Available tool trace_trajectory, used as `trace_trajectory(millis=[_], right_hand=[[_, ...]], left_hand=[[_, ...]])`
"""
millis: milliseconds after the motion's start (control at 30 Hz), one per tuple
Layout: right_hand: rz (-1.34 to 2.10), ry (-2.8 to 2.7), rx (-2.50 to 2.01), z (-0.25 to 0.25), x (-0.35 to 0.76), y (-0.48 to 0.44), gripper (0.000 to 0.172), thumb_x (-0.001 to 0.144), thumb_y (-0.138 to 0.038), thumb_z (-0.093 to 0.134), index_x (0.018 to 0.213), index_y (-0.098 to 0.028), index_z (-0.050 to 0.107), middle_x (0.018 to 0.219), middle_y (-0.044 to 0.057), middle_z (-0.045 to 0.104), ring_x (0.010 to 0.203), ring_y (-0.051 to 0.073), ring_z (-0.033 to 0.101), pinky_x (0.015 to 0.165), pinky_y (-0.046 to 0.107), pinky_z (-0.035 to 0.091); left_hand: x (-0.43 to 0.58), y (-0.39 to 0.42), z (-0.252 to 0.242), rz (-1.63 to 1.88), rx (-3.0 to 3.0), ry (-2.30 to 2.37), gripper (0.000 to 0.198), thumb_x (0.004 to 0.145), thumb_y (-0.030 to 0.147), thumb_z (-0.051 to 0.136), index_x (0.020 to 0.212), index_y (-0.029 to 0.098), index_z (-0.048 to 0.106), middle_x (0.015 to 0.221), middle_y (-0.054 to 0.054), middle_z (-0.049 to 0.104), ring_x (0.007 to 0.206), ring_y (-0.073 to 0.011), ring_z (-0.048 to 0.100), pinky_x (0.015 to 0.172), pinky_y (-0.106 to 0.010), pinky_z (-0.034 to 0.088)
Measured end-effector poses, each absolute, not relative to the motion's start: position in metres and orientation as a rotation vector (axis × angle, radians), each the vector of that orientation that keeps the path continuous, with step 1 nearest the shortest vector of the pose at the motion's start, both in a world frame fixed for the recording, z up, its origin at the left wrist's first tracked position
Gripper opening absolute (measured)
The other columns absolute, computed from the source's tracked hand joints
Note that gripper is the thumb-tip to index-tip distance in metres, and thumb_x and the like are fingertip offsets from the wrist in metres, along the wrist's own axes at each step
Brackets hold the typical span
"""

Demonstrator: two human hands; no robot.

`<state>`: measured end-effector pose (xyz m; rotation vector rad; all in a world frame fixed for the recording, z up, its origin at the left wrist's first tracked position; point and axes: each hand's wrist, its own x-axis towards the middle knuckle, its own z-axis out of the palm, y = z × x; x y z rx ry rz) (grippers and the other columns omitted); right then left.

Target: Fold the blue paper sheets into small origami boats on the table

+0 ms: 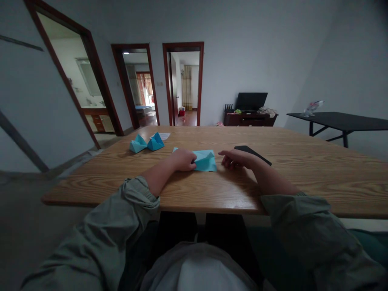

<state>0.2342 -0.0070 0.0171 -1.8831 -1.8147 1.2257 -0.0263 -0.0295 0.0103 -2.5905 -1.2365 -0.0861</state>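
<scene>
A light blue sheet of paper (205,161), partly folded, lies flat on the wooden table (297,161) in front of me. My left hand (183,159) rests on its left edge with fingers curled, pressing the paper down. My right hand (235,159) lies on the table just right of the paper, fingers loosely curled, not touching it and with nothing visible in it. A black phone (252,153) lies just behind my right hand.
Two folded blue paper shapes (147,143) and a white slip (163,136) sit at the table's far left. A black side table (342,120) stands at the right, a dark cabinet with a screen (250,113) by the far wall. Open doorways lie beyond.
</scene>
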Motion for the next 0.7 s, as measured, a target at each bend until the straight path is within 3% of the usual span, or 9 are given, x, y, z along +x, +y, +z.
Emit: trace_trajectory(millis=[133, 333, 533, 633, 700], right_hand=[[1.138, -1.872, -1.807, 0.014, 0.232, -0.006, 0.037, 0.081, -0.049, 0.057, 0.077, -0.013, 0.064, 0.07, 0.008, 0.065, 0.048, 0.01, 0.052, 0.041, 0.02, 0.03], [0.924, -1.605, -1.711, 0.001, 0.237, 0.017, 0.019, 0.083, -0.033, 0.053, 0.087, -0.015, 0.058, 0.083, 0.007, 0.064, 0.055, 0.011, 0.054, 0.045, 0.021, 0.038], [1.132, -1.485, -1.567, 0.004, 0.234, 0.012, 0.027, 0.083, -0.037, 0.054, 0.103, -0.019, 0.054, 0.115, 0.012, 0.057, 0.075, 0.016, 0.061, 0.06, 0.03, 0.053], [1.084, -1.597, -1.562, 0.002, 0.234, 0.013, 0.035, 0.085, -0.043, 0.052, 0.11, -0.019, 0.055, 0.119, 0.013, 0.058, 0.083, 0.019, 0.063, 0.067, 0.031, 0.053], [0.843, -1.77, -1.642, -0.001, 0.237, 0.019, 0.038, 0.087, -0.047, 0.048, 0.108, -0.018, 0.059, 0.116, 0.013, 0.061, 0.092, 0.023, 0.062, 0.076, 0.032, 0.05]], left_hand=[[-0.015, -0.037, 0.007, -0.133, -2.705, -1.126, 0.028, 0.083, 0.038, 0.048, 0.086, 0.02, 0.069, 0.087, -0.008, 0.069, 0.075, -0.0195, 0.06, 0.061, -0.028, 0.037], [-0.012, -0.032, 0.001, -0.278, -3.027, -1.191, 0.044, 0.078, 0.062, 0.053, 0.084, 0.021, 0.067, 0.079, -0.002, 0.066, 0.068, -0.0143, 0.056, 0.057, -0.024, 0.036], [-0.049, 0.004, 0.005, -0.429, -2.886, -1.521, 0.043, 0.077, 0.053, 0.058, 0.106, 0.021, 0.065, 0.096, -0.003, 0.067, 0.081, -0.016, 0.061, 0.068, -0.024, 0.043], [-0.082, 0.021, 0.005, -0.276, -2.728, -1.806, 0.072, 0.063, 0.059, 0.07, 0.123, 0.023, 0.056, 0.118, -0.007, 0.062, 0.098, -0.0215, 0.06, 0.08, -0.027, 0.045], [-0.098, 0.027, 0.003, -0.131, -2.726, -1.923, 0.083, 0.058, 0.062, 0.072, 0.129, 0.023, 0.052, 0.13, -0.009, 0.056, 0.108, -0.0243, 0.057, 0.087, -0.028, 0.044]])
